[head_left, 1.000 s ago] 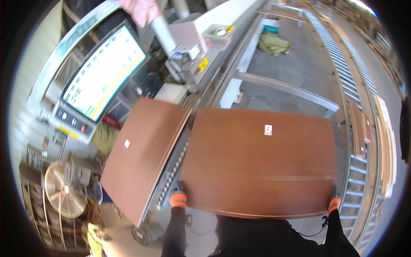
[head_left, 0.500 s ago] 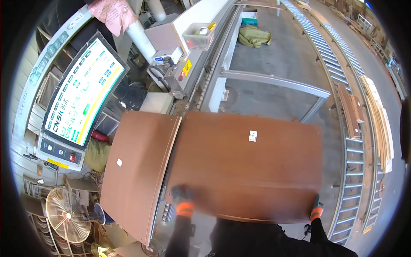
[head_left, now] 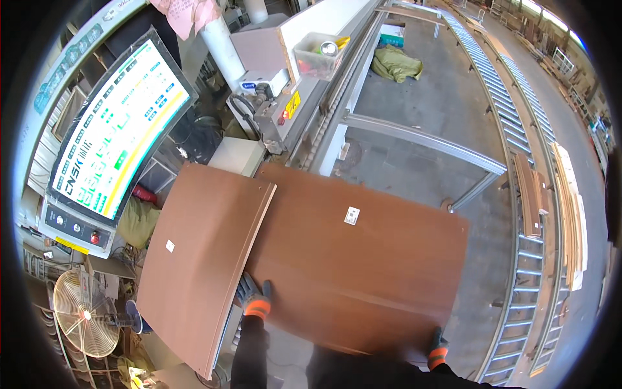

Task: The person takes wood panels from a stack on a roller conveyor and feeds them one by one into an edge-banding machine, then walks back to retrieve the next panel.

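Note:
A large brown panel [head_left: 363,259] with a small white label lies before me, its far right corner angled toward me. Its left side meets a second brown panel [head_left: 201,253], whose right edge appears to overlap it. My left hand [head_left: 251,297], in a dark glove with an orange cuff, rests at the seam between the two, fingers stretched and thumb apart. At the near right corner of the large panel, my right hand [head_left: 438,347] grips the edge; some of its fingers are hidden.
On the left stand a lit control screen [head_left: 123,129], a button panel [head_left: 76,223] and a caged fan [head_left: 86,314]. A machine rail with a clear plastic bin [head_left: 319,55] runs beyond the panels. Roller conveyors [head_left: 518,285] holding boards line the right, with a metal frame [head_left: 421,137] ahead.
The large panel has shifted left and turned clockwise, closing the gap to the second panel. My left hand has moved to the seam; my right has moved left and nearer with its corner.

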### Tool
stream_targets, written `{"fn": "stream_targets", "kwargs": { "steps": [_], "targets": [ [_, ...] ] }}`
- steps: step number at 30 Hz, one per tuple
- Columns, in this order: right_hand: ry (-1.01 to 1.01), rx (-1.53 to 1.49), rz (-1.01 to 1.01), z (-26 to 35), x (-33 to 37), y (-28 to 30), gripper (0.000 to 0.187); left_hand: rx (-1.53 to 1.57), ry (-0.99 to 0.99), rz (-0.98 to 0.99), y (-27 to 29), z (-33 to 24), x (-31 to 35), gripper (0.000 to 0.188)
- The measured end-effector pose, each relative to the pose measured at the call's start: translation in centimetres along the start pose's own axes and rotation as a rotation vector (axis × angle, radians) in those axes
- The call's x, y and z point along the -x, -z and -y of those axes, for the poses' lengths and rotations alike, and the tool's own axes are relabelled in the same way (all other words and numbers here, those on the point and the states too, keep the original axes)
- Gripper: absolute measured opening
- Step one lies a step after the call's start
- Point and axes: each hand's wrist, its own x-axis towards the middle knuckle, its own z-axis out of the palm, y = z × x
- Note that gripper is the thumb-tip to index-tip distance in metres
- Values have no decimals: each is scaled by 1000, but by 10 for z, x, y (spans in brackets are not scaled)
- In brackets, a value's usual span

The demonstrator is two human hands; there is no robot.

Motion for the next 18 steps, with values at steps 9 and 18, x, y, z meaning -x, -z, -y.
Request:
{"fn": "stream_targets", "kwargs": {
  "steps": [9,18],
  "targets": [
    [-84,-63,23,56,-19,-13,64,37,1,72,3,-24,-42,91],
    [750,1278,83,5,-176,-28,52,164,-124,6,-5,-88,-100,101]
  ]
}}
